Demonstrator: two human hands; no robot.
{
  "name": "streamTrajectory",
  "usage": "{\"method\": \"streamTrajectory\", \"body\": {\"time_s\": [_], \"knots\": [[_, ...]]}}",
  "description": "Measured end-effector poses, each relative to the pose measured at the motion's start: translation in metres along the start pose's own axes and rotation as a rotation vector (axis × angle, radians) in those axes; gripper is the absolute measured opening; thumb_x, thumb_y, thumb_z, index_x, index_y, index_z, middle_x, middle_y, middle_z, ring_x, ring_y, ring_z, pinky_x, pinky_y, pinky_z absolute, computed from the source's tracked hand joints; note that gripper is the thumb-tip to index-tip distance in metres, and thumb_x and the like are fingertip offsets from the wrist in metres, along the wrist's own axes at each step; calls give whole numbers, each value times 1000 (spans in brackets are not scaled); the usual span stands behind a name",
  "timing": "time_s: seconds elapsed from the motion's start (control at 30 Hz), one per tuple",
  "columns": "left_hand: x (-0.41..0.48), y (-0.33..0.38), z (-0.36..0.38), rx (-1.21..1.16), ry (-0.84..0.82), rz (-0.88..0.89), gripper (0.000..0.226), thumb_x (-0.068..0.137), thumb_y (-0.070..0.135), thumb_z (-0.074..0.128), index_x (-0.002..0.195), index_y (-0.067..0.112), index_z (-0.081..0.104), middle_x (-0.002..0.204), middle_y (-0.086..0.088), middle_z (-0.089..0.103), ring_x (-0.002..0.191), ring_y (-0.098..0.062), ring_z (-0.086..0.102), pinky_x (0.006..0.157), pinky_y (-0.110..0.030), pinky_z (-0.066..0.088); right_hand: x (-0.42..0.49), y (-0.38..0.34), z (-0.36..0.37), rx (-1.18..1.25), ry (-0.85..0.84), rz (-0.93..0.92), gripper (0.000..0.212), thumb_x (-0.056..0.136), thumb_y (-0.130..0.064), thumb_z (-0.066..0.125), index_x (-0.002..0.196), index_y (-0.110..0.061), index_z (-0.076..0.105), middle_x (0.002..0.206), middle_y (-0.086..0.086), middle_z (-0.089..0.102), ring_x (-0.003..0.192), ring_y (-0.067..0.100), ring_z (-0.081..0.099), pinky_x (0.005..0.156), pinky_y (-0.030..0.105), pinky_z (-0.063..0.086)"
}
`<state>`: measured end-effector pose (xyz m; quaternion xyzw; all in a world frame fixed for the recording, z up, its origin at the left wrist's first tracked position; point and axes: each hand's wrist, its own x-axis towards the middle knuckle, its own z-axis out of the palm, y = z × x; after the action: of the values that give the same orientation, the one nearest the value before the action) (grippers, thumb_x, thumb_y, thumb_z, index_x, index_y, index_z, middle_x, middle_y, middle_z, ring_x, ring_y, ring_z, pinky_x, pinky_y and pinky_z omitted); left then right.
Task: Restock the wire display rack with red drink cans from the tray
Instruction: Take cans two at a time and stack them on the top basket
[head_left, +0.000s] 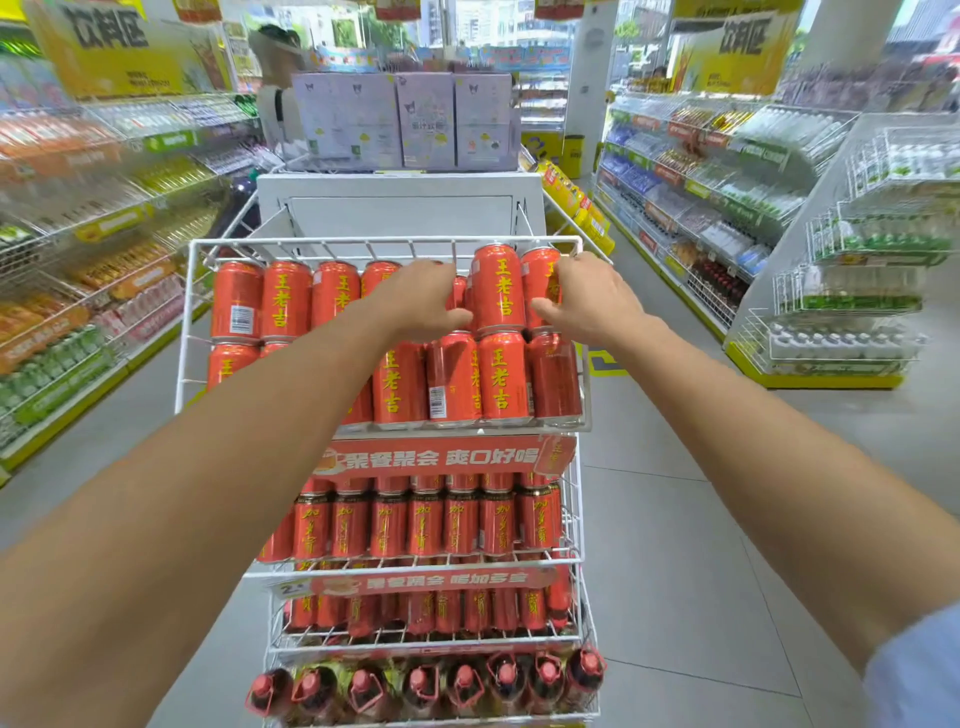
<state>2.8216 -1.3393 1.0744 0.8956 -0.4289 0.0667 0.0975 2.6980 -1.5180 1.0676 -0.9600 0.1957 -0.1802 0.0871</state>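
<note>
Where: a shop aisle, with the wire rack (322, 241) straight ahead of me and stocked shelves (691, 171) running away on the left and right.
Cans: red drink cans (501, 376) stand two layers high on the rack's top tier; more red cans (426, 522) fill the tiers below, and bottles (465, 680) sit at the bottom.
Left hand: my left hand (415, 299) reaches into the upper layer, fingers curled down over a low can (458, 292) that it mostly hides. I judge it a grip, though the contact is out of sight.
Right hand: my right hand (589, 304) curls round the corner can (537, 278) at the far right, thumb near its front and fingers wrapped behind.
Between them: the middle can (497, 288) stands upright in the upper layer, touching the corner can.
Tray: I cannot pick it out from here.
How they handle: full cans, I judge, so fairly heavy for their size, with stiff walls that dent if knocked. The smooth painted sides are likely slick.
Where to hold: round the body at mid-height, thumb opposite fingers, never by the rim alone.
Risk: the upper layer rests on round can tops, so a nudge could tip a neighbour off the near edge.
</note>
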Motion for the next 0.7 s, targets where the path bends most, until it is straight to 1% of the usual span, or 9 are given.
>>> {"method": "streamTrajectory", "body": {"time_s": [0.07,0.1,0.17,0.23,0.3,0.37,0.47,0.6,0.7], "knots": [[-19,0,-9,98,-68,60,51,98,43,62,123,-2,59,123,-25,63,114,-40,59,94,-45,49,-17,-7,-11,-76,-80,-40,32,95,-44,64,86,-17,49,118,24,59,113,44,57,93,49,49],[-30,2,-13,132,-90,79,51,99,45,60,121,-1,59,120,-24,64,109,-38,59,91,-45,50,-26,-10,-15,-115,-109,-48,36,95,-48,64,89,-16,49,120,23,58,115,44,56,94,50,50],[-54,7,-19,175,-119,108,48,101,46,57,117,1,58,115,-22,64,100,-35,57,87,-42,47,-47,-18,-21,-187,-162,-63,49,94,-55,63,110,-9,57,125,22,57,118,43,55,97,50,51],[-81,11,-22,175,-139,137,47,102,46,56,120,3,58,117,-20,62,102,-34,56,87,-42,46,-73,-27,-27,-215,-190,-74,58,93,-55,63,127,-8,58,128,20,56,121,41,54,98,50,51],[-111,13,-23,154,-150,169,48,102,46,55,125,4,58,119,-19,61,106,-35,57,88,-42,47,-106,-39,-32,-222,-199,-78,56,94,-54,65,129,-11,58,128,18,57,121,39,54,98,48,50],[-144,11,-21,160,-148,214,47,101,46,57,125,5,58,118,-19,62,107,-36,58,91,-43,50,-140,-50,-33,-228,-208,-99,54,94,-51,66,129,-11,60,129,16,58,119,38,56,98,46,49],[-194,0,-19,194,-174,229,52,100,46,59,128,3,59,124,-20,65,113,-39,61,94,-44,52,-188,-72,-28,-232,-242,-113,51,95,-46,69,128,-8,61,128,19,59,119,40,57,97,43,47],[-254,-21,-7,162,-224,193,55,101,47,57,135,4,57,128,-17,65,114,-37,61,94,-44,51,-234,-105,-4,-250,-276,-116,61,95,-52,63,138,-10,56,132,18,58,123,40,56,102,49,50],[-289,-46,17,124,-280,152,51,102,46,56,131,4,58,123,-16,65,105,-33,62,87,-41,51,-252,-132,29,-240,-348,-177,63,97,-53,61,140,-8,53,136,19,58,126,40,56,103,52,49]]}}
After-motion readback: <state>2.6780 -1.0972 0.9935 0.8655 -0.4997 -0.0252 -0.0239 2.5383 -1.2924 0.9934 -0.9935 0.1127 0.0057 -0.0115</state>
